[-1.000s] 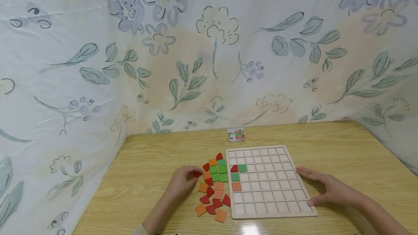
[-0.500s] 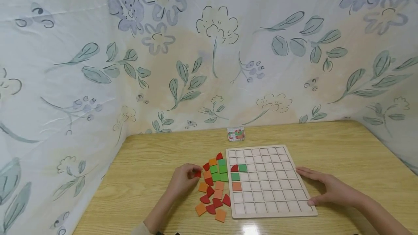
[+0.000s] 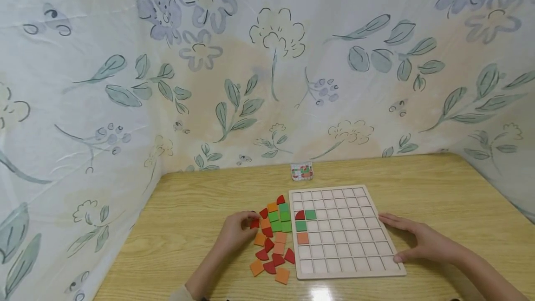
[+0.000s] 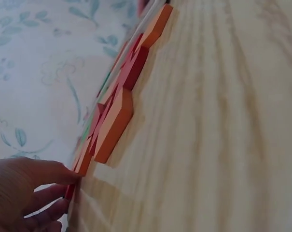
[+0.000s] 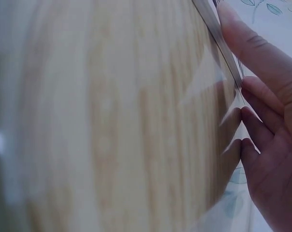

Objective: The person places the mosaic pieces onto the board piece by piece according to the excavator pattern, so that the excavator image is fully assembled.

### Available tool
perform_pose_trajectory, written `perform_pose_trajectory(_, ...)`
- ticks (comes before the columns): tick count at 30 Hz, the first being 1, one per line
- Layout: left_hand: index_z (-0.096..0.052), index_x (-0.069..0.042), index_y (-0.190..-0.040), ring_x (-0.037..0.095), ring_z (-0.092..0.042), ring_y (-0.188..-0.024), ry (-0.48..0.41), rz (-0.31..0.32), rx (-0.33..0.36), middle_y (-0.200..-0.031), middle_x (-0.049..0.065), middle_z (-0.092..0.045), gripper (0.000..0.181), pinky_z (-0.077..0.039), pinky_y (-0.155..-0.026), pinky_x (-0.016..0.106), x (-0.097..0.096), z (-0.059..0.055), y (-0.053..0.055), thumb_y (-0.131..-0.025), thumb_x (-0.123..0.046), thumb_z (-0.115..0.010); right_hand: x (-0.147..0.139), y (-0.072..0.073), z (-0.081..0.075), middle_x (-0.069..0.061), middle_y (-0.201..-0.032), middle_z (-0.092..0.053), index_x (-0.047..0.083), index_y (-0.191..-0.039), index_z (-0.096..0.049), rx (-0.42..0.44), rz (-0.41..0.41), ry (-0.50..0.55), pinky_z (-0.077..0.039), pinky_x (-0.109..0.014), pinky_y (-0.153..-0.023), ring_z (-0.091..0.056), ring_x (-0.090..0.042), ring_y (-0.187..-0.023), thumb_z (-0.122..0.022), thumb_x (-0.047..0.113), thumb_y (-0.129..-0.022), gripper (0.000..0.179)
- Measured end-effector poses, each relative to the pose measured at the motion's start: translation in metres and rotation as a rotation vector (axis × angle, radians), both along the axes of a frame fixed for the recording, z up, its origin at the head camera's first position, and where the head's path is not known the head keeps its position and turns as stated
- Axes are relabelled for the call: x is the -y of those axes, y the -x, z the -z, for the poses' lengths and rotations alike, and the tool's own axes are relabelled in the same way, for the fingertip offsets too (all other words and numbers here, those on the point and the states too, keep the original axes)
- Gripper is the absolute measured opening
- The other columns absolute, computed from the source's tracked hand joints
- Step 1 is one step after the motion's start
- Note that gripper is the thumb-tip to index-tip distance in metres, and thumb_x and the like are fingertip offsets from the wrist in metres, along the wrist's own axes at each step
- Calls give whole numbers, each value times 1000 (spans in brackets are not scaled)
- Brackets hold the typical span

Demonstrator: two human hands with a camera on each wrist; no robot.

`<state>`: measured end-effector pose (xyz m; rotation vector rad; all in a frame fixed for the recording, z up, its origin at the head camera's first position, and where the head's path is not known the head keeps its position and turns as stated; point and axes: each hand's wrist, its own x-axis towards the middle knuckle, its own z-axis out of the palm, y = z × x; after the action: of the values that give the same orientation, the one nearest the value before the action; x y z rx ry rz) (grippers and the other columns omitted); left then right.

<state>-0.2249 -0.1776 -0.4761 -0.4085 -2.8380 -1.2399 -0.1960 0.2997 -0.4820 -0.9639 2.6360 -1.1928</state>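
Observation:
My left hand pinches a red quarter-circle tile between thumb and fingers at the left side of the loose tiles. In the left wrist view, that tile's red edge shows just under the thumb. To the right lies a pale wooden grid board, flat on the table. It carries a red quarter-circle, two green squares and an orange square near its left edge. My right hand rests along the board's right edge, thumb and fingers spread and fairly straight.
Loose red, orange and green tiles lie crowded between my left hand and the board. Behind the board is a small card with a coloured grid pattern. A flower-patterned cloth hangs behind the wooden table.
My left hand has shifted slightly right with the red tile, and more of the tile shows below the fingers. The right hand and board have stayed put.

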Motion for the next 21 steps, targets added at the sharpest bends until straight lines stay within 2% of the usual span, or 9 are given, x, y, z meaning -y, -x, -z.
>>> perform_pose_trajectory(3, -68, -16, -99, 14, -53, -82, -10, -22, 1, -103, 0, -64, 21, -46, -70, 26, -2, 2, -1, -79, -9, -70, 0, 0, 0, 18, -144, -25, 5, -139, -39, 5, -1, 3, -10, 4, -91, -13, 22, -124, -77, 27, -70, 82)
perform_pose_trajectory(8, -69, -16, -99, 13, -48, -74, 18, -93, -26, -93, 0, -61, 22, -43, -64, 24, -6, 4, -3, -78, -16, -73, -1, 1, 1, 20, -143, -25, 6, -139, -39, 0, 6, -9, -10, 4, -91, -13, 23, -124, -77, 28, -70, 82)
perform_pose_trajectory(11, -67, -18, -105, 13, -48, -77, 17, -108, -2, -94, -3, -60, 29, -43, -66, 26, -5, 3, -3, -78, -23, -74, -2, 1, 2, 18, -144, -25, 6, -139, -39, -8, 11, -17, -10, 4, -91, -13, 23, -124, -77, 29, -70, 82)
perform_pose_trajectory(14, -65, -19, -109, 13, -53, -89, -5, -47, 38, -102, -5, -61, 29, -46, -77, 31, 0, 1, -2, -80, -20, -69, -2, 1, 2, 16, -145, -26, 7, -139, -40, -6, 18, -21, -10, 4, -91, -13, 23, -124, -77, 30, -70, 82)
perform_pose_trajectory(18, -64, -15, -110, 19, -55, -104, -19, 134, 51, -107, -3, -64, 32, -45, -90, 38, 11, -2, 2, -80, -5, -61, -1, 1, 2, 13, -144, -28, 7, -139, -41, -10, 22, -19, -11, 4, -91, -14, 22, -124, -77, 31, -70, 82)
perform_pose_trajectory(21, -63, -12, -113, 20, -57, -106, -20, 230, 52, -106, -2, -66, 32, -44, -92, 36, 16, -3, 5, -82, -4, -62, -1, 1, 1, 15, -144, -27, 6, -139, -40, -12, 13, -13, -11, 4, -91, -14, 22, -124, -77, 29, -70, 81)
